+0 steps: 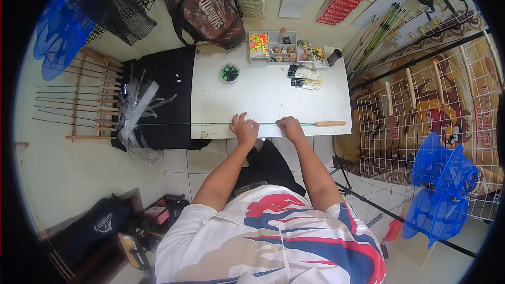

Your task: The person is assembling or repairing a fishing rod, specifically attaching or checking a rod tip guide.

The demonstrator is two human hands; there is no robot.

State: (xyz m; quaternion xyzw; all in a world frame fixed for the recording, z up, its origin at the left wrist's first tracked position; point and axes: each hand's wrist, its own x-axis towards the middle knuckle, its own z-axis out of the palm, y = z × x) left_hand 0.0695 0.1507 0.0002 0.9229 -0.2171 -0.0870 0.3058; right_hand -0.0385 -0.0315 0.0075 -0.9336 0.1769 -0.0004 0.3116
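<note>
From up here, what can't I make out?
In the head view:
Exact grip of the left hand on the green rod: too small.
The rod's left tip: too thin to follow among plastic strips.
Pieces in the round bowl: too small to identify.
Backpack: top cut off by the upper edge.

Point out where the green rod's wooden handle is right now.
In the head view, the wooden handle is near the white table's front right corner, just right of the right hand.

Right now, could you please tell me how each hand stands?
Left hand: closed, pinching the thin green rod.
Right hand: closed, pinching the same rod nearer its tan handle.
</note>
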